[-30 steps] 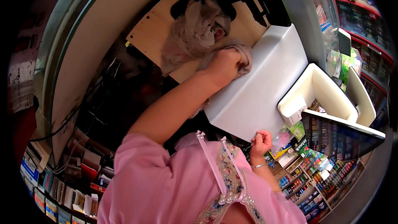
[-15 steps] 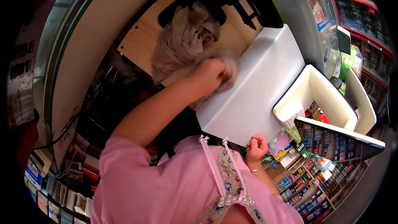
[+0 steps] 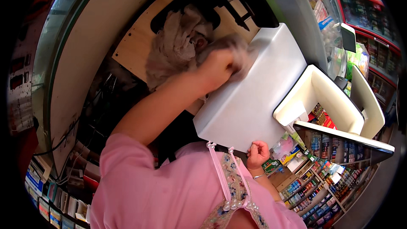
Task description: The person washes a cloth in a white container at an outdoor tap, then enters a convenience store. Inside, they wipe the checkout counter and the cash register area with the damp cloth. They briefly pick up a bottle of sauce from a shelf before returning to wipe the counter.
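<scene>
A blurred, greyish cloth (image 3: 242, 53) is bunched in my left hand (image 3: 220, 64), against the far left edge of a glossy white box-like surface (image 3: 254, 97). Motion smears the fingers, which look wrapped round the cloth. Just beyond that hand, a crumpled beige-grey cloth (image 3: 171, 44) is heaped on a pale wooden board (image 3: 131, 46), partly over a black plate. My right hand (image 3: 257, 154), a bracelet at its wrist, is curled into a loose fist by the near edge of the white surface. Nothing shows between its fingers.
To the right stands a cream-coloured stand (image 3: 333, 97) with a dark screen (image 3: 343, 142) tilted over its near side. Shelves of small colourful packs (image 3: 313, 199) fill the lower right. Black brackets (image 3: 229, 0) lie on the board. Dark cables and boxes crowd the lower left.
My left hand has slid the cloth a little farther away and to the right along the white surface's edge. The whole view has shifted slightly. My right hand stays curled.
</scene>
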`<state>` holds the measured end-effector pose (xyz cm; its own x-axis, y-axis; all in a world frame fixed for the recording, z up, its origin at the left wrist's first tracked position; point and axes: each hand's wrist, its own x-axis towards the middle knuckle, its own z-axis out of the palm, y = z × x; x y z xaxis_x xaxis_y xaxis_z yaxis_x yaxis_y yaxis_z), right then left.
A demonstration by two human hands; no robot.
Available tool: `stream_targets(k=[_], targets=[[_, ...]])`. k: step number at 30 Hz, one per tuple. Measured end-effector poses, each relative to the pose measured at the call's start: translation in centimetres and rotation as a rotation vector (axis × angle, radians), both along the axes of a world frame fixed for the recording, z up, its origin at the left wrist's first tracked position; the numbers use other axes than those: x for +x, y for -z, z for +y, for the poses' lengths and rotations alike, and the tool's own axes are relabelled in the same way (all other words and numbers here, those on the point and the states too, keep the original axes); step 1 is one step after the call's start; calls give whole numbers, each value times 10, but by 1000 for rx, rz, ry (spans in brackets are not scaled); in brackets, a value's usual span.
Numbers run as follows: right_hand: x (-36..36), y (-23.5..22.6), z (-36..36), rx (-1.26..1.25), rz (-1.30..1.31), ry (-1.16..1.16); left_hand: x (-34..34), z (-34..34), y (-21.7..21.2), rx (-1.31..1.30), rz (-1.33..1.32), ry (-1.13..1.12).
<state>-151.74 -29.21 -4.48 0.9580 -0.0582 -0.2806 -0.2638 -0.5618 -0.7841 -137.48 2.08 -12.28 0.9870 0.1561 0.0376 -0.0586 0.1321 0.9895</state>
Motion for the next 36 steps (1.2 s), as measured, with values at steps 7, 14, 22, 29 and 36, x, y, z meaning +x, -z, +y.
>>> stream_targets(k=[7, 14, 22, 29, 36], targets=[[-4, 5, -9, 19, -17, -55, -34, 7, 1, 20, -113, 58], [1, 3, -2, 21, -31, -32, 37, 1, -7, -54, -112, -23], [0, 1, 0, 5, -37, -48, -37, 13, -4, -23, -32, 99], [2, 4, 0, -10, -54, -51, 63, 2, -1, -46, 100, 72], [-3, 4, 0, 14, -39, -6, -28, 10, -9, 4, 29, 72]])
